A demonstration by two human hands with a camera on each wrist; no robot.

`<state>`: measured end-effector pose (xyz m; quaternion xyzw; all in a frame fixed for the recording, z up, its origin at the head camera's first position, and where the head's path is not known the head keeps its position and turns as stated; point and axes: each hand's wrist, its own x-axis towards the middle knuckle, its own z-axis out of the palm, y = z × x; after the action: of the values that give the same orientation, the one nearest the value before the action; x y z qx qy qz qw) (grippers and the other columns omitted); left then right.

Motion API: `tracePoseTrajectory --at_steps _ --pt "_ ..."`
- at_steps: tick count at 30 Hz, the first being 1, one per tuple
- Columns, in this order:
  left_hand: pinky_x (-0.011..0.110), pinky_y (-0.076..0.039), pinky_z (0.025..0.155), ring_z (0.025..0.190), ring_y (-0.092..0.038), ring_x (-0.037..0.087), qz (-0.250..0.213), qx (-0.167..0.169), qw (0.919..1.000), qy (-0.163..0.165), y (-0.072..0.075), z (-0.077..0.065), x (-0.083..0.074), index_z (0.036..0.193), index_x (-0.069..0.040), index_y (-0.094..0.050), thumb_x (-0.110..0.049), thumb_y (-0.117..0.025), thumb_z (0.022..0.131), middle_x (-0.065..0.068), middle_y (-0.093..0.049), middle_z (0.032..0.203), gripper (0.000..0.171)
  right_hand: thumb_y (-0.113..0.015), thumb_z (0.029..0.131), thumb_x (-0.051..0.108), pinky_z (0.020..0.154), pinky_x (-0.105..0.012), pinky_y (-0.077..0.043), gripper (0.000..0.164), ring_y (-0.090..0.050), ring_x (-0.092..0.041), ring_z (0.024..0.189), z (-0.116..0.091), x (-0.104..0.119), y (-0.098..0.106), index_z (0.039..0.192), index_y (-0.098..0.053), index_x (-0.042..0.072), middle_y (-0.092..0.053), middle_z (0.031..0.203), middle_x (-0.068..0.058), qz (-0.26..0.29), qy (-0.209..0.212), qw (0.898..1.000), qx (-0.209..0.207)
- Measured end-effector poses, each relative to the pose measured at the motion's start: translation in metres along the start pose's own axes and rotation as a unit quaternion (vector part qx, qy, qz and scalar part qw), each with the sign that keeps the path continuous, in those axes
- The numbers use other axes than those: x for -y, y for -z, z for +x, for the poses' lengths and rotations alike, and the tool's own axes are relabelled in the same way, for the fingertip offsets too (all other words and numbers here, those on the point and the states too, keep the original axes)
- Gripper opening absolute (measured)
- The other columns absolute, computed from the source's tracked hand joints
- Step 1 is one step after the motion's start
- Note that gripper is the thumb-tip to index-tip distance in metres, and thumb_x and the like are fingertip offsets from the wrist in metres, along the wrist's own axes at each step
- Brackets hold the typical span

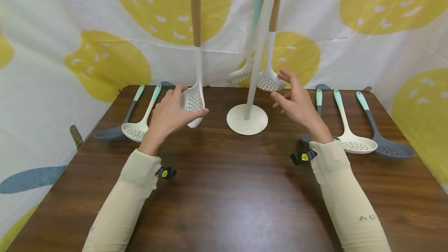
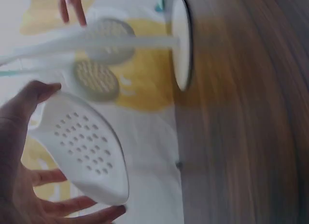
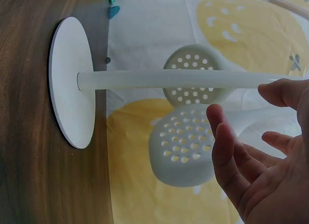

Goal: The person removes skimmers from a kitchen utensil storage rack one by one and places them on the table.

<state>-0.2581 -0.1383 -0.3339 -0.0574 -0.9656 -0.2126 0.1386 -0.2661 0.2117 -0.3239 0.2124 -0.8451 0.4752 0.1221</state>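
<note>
My left hand (image 1: 167, 112) grips a white slotted spoon (image 1: 192, 99) by its perforated head, and the wooden handle points straight up. In the left wrist view, the thumb is at one edge of this head (image 2: 89, 144) and the fingertips are at the other. A white utensil stand (image 1: 247, 125) is between my hands. Two more slotted spoons hang from its top, one with a wooden handle (image 1: 275, 7), one with a mint handle (image 1: 259, 1). Beside the wooden-handled one's head (image 3: 178, 159), my right hand (image 1: 297, 102) is held with loosely bent fingers, gripping nothing.
On the brown table (image 1: 224, 189) at left lie a grey utensil (image 1: 112, 133) and a white slotted ladle (image 1: 134, 130) with mint handles. At right are a white slotted spoon (image 1: 357, 144), a dark grey one (image 1: 393, 149) and another mint handle (image 1: 319, 97). A patterned curtain (image 1: 224, 63) hangs behind.
</note>
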Motion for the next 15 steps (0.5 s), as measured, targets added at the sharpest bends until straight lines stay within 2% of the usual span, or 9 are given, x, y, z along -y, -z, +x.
tracePoseTrajectory --at_steps 3,6,10,13,15 --pt "0.043 -0.041 0.063 0.080 -0.050 0.025 0.031 0.005 0.9995 -0.002 0.004 -0.001 0.014 0.135 -0.019 -0.043 -0.088 -0.054 0.056 0.006 -0.052 0.102 0.106 -0.057 0.095 0.025 0.054 -0.032 -0.051 0.069 -0.065 -0.016 0.072 0.000 -0.001 -0.001 0.152 -0.020 0.017 -0.032 0.149 -0.004 -0.005 -0.003 1.000 0.001" --pt "0.044 -0.040 0.061 0.077 -0.051 0.027 0.046 0.013 0.9988 0.007 0.005 -0.001 0.024 0.129 -0.015 -0.046 -0.088 -0.055 0.055 0.005 -0.050 0.097 0.105 -0.058 0.094 0.024 0.054 -0.030 -0.050 0.072 -0.064 -0.015 0.075 0.000 -0.002 -0.001 0.153 -0.017 0.016 -0.042 0.140 -0.010 -0.013 -0.003 1.000 -0.001" --pt "0.042 -0.040 0.056 0.070 -0.051 0.028 0.057 0.026 0.9978 0.022 0.004 0.001 0.028 0.118 -0.008 -0.051 -0.088 -0.051 0.059 0.006 -0.050 0.090 0.100 -0.060 0.093 0.022 0.054 -0.030 -0.050 0.075 -0.063 -0.017 0.077 -0.002 -0.004 -0.001 0.153 -0.017 0.013 -0.042 0.139 -0.011 -0.021 -0.002 1.000 -0.001" --pt "0.041 -0.040 0.052 0.065 -0.053 0.028 0.083 0.034 0.9952 0.039 0.003 0.001 0.028 0.104 -0.007 -0.056 -0.090 -0.042 0.063 0.007 -0.053 0.081 0.094 -0.059 0.094 0.023 0.054 -0.029 -0.050 0.072 -0.062 -0.017 0.078 -0.002 -0.006 0.000 0.152 -0.019 0.012 -0.031 0.148 -0.004 -0.036 -0.005 0.999 -0.004" --pt "0.041 -0.040 0.051 0.062 -0.053 0.028 0.105 0.038 0.9924 0.052 0.004 0.001 0.028 0.093 -0.008 -0.057 -0.092 -0.036 0.064 0.008 -0.054 0.076 0.091 -0.059 0.094 0.022 0.054 -0.029 -0.050 0.069 -0.062 -0.016 0.077 -0.003 -0.005 0.001 0.151 -0.022 0.012 -0.032 0.148 -0.001 -0.045 -0.005 0.999 -0.012"
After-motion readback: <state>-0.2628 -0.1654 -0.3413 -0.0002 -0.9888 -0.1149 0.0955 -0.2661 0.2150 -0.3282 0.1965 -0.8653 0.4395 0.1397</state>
